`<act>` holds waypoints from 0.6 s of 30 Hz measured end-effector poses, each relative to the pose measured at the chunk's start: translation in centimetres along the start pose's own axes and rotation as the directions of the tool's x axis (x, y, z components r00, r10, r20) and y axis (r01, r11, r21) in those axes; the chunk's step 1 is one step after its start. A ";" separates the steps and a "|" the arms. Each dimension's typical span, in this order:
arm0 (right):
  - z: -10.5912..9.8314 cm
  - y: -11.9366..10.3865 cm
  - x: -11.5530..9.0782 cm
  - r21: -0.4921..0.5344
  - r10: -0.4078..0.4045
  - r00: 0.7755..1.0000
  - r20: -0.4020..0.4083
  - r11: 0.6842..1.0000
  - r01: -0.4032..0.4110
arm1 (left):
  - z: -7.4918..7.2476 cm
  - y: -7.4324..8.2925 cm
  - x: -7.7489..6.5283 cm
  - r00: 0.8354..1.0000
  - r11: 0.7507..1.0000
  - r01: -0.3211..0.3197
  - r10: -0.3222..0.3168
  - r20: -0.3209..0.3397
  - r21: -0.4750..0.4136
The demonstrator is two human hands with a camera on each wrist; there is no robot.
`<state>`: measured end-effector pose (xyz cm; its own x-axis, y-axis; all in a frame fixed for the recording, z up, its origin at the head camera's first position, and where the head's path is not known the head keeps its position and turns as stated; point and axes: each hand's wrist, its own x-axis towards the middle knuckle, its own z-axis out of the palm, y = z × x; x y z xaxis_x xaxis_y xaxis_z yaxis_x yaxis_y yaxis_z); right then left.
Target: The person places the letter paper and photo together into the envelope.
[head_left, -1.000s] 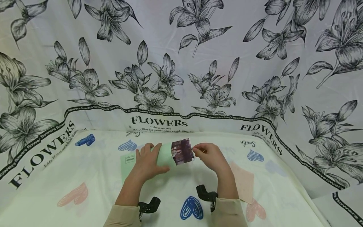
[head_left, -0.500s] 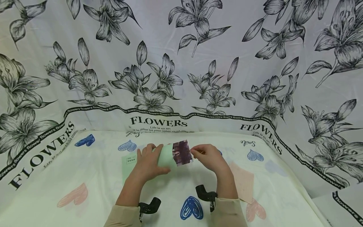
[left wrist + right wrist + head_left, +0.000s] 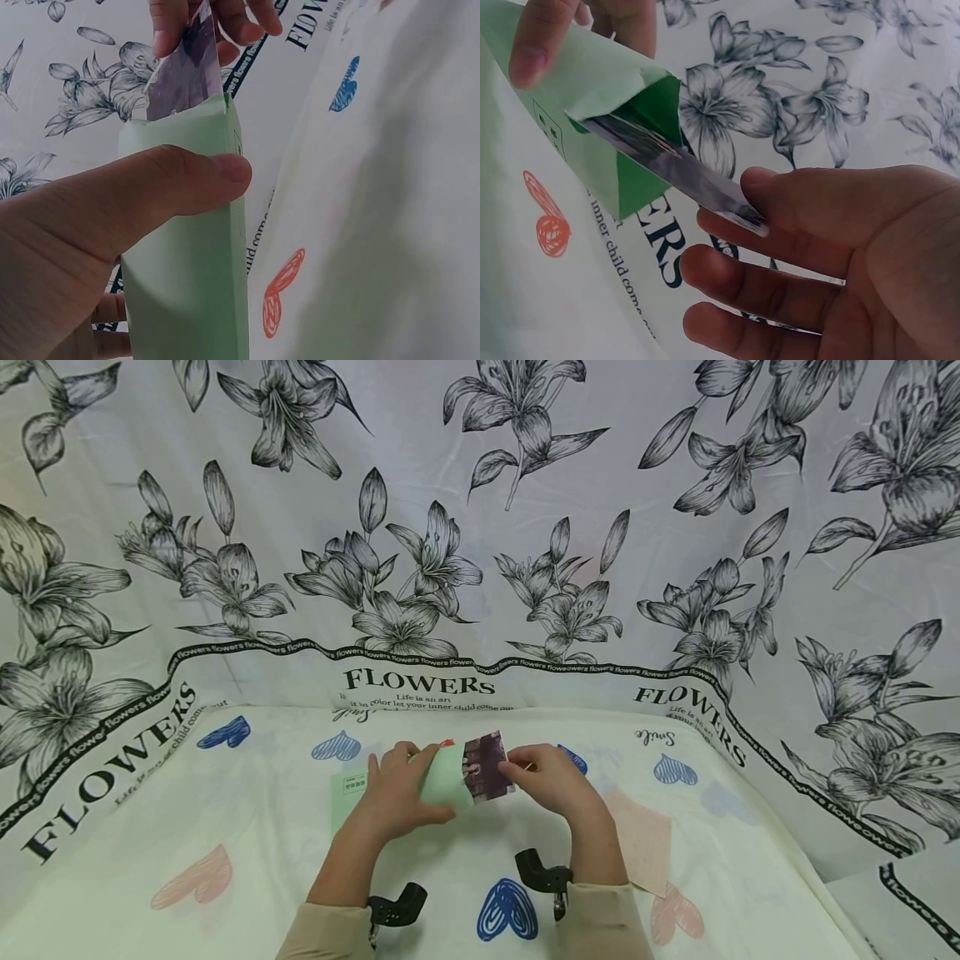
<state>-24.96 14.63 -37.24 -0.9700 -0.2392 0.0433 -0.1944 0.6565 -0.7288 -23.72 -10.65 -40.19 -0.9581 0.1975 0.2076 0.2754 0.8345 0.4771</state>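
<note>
My left hand (image 3: 397,789) grips a pale green paper envelope (image 3: 444,781), thumb across its front in the left wrist view. The envelope's far end, with a small printed box, shows left of that hand. Out of the open right end sticks a dark purple photo card (image 3: 489,768), partly inside. My right hand (image 3: 551,777) pinches the card's outer edge between thumb and forefinger; the other fingers spread below in the right wrist view. There the envelope's mouth (image 3: 641,176) gapes around the card (image 3: 697,176). How much of the card is inside is hidden.
A pink sheet of paper (image 3: 643,843) lies on the table by the right forearm. The white tablecloth (image 3: 240,810) carries printed hearts. A white curtain (image 3: 420,485) with black flowers hangs behind the table. Black camera mounts sit on both wrists.
The left hand and envelope have shifted slightly right, and slightly less of the photo card shows outside the mouth. The right hand still pinches the card, moving little.
</note>
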 end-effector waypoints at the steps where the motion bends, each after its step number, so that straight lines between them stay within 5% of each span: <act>1: 0.1 -0.1 0.0 -0.005 -0.002 1.000 0.001 1.000 0.002 | 0.0 0.1 0.0 1.000 1.000 0.001 -0.001 0.002 -0.008; 9: -0.3 -0.4 -0.1 0.010 -0.025 0.997 -0.074 1.000 0.026 | -0.2 -0.2 0.0 1.000 1.000 0.006 -0.006 -0.010 0.011; 18: -0.1 -0.4 -0.1 0.016 -0.049 0.996 -0.071 0.999 0.050 | -0.2 -0.2 0.0 1.000 1.000 0.005 -0.005 -0.009 -0.005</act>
<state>-24.80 14.48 -36.85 -0.9672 -0.2200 0.1269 -0.2404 0.6319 -0.7369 -23.72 -10.92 -40.09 -0.9586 0.1887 0.2131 0.2712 0.8330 0.4822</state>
